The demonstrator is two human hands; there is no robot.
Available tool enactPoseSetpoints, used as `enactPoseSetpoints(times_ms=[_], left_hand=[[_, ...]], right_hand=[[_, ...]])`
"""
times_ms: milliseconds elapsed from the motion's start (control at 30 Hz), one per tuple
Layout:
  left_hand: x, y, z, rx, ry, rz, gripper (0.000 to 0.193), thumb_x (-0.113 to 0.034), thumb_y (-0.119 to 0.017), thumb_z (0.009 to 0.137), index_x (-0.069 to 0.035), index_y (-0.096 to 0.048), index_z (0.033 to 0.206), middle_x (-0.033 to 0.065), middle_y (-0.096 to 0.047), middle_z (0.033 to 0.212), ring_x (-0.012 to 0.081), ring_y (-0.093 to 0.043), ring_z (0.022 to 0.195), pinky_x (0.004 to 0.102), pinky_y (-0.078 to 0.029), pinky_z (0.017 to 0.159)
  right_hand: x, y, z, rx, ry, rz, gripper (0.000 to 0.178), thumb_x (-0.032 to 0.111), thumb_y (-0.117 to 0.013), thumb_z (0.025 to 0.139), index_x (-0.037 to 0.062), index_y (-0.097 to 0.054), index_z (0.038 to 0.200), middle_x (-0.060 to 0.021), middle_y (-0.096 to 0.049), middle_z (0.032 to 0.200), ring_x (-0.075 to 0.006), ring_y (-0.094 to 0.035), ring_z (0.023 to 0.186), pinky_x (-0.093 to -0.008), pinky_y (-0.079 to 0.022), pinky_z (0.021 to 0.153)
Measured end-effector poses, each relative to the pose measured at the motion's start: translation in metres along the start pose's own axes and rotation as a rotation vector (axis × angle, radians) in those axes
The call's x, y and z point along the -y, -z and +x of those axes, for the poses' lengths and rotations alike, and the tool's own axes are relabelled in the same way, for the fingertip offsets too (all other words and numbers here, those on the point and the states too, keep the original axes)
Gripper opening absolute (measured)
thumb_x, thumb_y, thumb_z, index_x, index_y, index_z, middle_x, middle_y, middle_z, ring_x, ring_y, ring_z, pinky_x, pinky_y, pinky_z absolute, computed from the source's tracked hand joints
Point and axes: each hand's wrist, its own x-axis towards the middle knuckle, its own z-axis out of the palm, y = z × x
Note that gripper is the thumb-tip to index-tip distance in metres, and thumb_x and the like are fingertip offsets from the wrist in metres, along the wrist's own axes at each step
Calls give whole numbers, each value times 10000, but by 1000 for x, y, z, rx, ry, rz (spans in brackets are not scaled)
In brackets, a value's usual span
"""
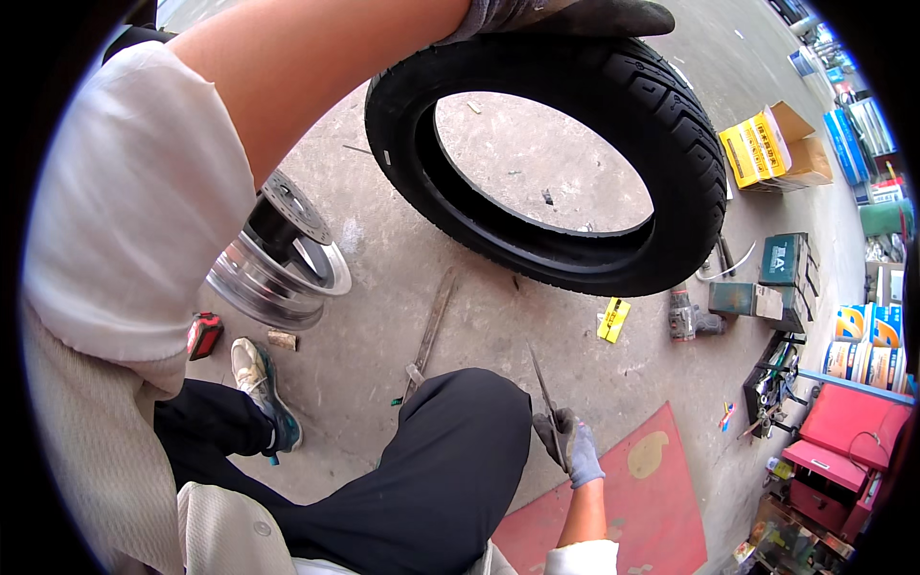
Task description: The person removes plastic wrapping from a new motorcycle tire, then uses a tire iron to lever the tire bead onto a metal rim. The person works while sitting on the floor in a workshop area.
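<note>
A black tyre [685, 144] with a grooved tread stands tilted in front of me, no wheel inside it. My left hand [613, 17], in a grey and black glove, holds the tyre at its top edge; part of the hand lies beyond the picture's edge. Low down beside my knee, my right hand [575, 446], gloved too, is closed around a slim metal tyre lever [540, 376] that points away from me. To the left, a silver wheel rim [278, 287] with a brake disc [292, 206] lies on the floor, partly behind my left arm.
A flat metal bar [436, 321] lies near my knee. A yellow packet [613, 319], a power tool [682, 316], dark batteries [784, 264] and an open carton [805, 158] are on the right. Nearer are a red mat [661, 498] and a red toolbox [843, 431]. A red tape measure [204, 335] lies left.
</note>
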Motion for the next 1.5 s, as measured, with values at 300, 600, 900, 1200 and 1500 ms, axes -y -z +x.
enactPoseSetpoints(times_ms=[300,600,900,1200,1500], left_hand=[[-38,24,-29,93,114,-361,576,-518,-523,1029,16,-699,1154,88,-728,994,157,-654,795,319,-539,797],[-32,8,-20,19,102,-383,530,-509,-560,1023,-5,-720,1039,40,-692,884,117,-624,765,316,-544,714],[-44,10,-30,-57,68,-172,539,-524,-562,1011,-14,-736,1019,39,-703,890,126,-619,813,328,-528,764],[-39,15,-25,-86,84,-34,586,-566,-547,991,-16,-750,991,60,-705,873,145,-624,809,352,-518,776],[-46,19,-44,-69,69,-26,577,-558,-546,975,-16,-745,970,65,-695,827,159,-620,761,361,-516,742]], right_hand=[[-9,-29,9,-4,6,228,439,407,-746,916,-25,-674,920,-216,-681,737,-271,-658,658,-429,-503,638],[-13,-8,3,0,-79,163,467,411,-737,927,-43,-680,1021,-121,-689,746,-174,-630,729,-380,-517,684],[62,64,-23,-155,-41,593,276,283,-703,955,15,-640,974,-4,-571,709,-78,-521,647,-280,-444,567],[65,118,-1,1,125,739,310,306,-629,968,-3,-645,996,19,-487,638,-78,-486,568,-259,-434,556],[73,165,-5,15,85,424,264,292,-655,947,29,-627,935,7,-529,703,-89,-514,614,-271,-432,550]])
